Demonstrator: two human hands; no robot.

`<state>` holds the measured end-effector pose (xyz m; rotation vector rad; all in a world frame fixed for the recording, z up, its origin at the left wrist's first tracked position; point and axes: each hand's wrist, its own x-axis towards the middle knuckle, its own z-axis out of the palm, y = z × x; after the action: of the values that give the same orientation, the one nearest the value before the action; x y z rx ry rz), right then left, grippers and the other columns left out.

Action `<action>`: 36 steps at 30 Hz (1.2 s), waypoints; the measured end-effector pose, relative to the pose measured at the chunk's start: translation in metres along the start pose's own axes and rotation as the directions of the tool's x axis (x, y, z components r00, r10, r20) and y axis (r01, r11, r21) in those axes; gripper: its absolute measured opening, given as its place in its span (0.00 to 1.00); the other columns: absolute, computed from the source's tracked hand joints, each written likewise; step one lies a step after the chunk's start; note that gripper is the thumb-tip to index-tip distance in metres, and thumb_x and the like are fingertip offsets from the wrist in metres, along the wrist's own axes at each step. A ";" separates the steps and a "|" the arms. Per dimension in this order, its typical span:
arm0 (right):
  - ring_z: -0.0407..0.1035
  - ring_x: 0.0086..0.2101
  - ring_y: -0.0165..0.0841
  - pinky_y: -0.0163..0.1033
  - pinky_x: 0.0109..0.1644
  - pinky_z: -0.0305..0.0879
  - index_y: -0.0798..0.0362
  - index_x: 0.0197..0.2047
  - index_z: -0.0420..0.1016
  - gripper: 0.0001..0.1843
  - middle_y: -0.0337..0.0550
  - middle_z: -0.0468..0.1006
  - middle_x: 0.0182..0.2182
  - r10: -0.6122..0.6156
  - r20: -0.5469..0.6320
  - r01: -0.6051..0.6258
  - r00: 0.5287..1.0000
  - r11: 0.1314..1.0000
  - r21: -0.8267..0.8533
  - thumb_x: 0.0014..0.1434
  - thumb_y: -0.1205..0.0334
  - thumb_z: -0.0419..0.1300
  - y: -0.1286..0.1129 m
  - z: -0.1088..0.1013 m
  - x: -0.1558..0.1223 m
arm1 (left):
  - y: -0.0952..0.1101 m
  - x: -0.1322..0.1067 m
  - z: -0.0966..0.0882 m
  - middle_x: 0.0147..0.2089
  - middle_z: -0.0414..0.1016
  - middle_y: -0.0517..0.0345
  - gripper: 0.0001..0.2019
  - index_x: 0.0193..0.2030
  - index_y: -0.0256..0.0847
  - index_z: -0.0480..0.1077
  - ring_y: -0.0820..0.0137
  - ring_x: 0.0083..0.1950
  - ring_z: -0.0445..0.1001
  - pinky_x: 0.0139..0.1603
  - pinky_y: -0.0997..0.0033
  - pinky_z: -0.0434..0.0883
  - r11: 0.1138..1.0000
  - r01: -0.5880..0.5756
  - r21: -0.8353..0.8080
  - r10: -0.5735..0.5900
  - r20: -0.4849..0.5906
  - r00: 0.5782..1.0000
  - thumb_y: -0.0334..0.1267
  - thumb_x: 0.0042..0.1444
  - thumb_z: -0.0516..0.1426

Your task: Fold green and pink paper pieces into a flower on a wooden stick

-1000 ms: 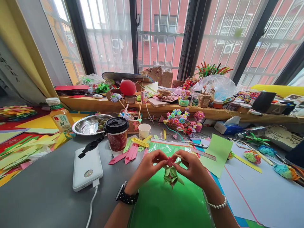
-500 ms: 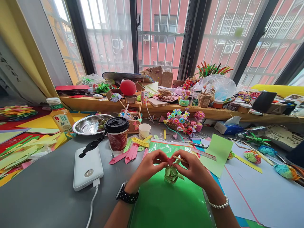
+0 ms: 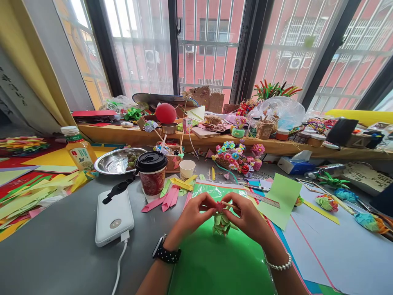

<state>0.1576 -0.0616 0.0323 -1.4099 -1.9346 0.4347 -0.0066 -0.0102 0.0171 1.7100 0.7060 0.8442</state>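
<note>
Over the green mat (image 3: 221, 266), both hands meet at a folded paper flower, with a small pink paper piece (image 3: 219, 207) on top and green paper petals (image 3: 221, 224) below. My left hand (image 3: 198, 211) pinches the pink piece between thumb and fingertips. Opposite it, my right hand (image 3: 244, 213) has its fingertips closed at the other side of the pink piece. A thin pale stick (image 3: 230, 205) also lies in the right fingers. The green petals hang just under the fingertips, and the fingers partly hide the pink piece.
Left of the mat are a white power bank (image 3: 114, 217) with a cable, a lidded coffee cup (image 3: 151, 174) and pink and yellow paper strips (image 3: 170, 198). A metal plate (image 3: 104, 162) stands behind. To the right lie a light green sheet (image 3: 282, 200), a ruler (image 3: 267, 200) and paper flowers (image 3: 326, 203).
The pink piece has turned slightly between the fingertips. The green petals beneath have turned a little, and the right wrist has shifted slightly left.
</note>
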 end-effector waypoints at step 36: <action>0.62 0.23 0.28 0.32 0.25 0.56 0.52 0.31 0.66 0.03 0.38 0.72 0.25 -0.094 -0.109 0.079 0.990 0.988 -0.136 0.54 0.63 0.54 0.003 0.003 0.000 | 0.002 -0.001 0.002 0.31 0.72 0.57 0.06 0.31 0.37 0.67 0.70 0.35 0.73 0.38 0.70 0.71 0.988 -0.096 0.123 0.103 -0.047 0.994 0.38 0.50 0.56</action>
<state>0.1575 -0.0604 0.0288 -1.3951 -1.9514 0.1844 -0.0054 -0.0126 0.0182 1.8490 0.7245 0.9350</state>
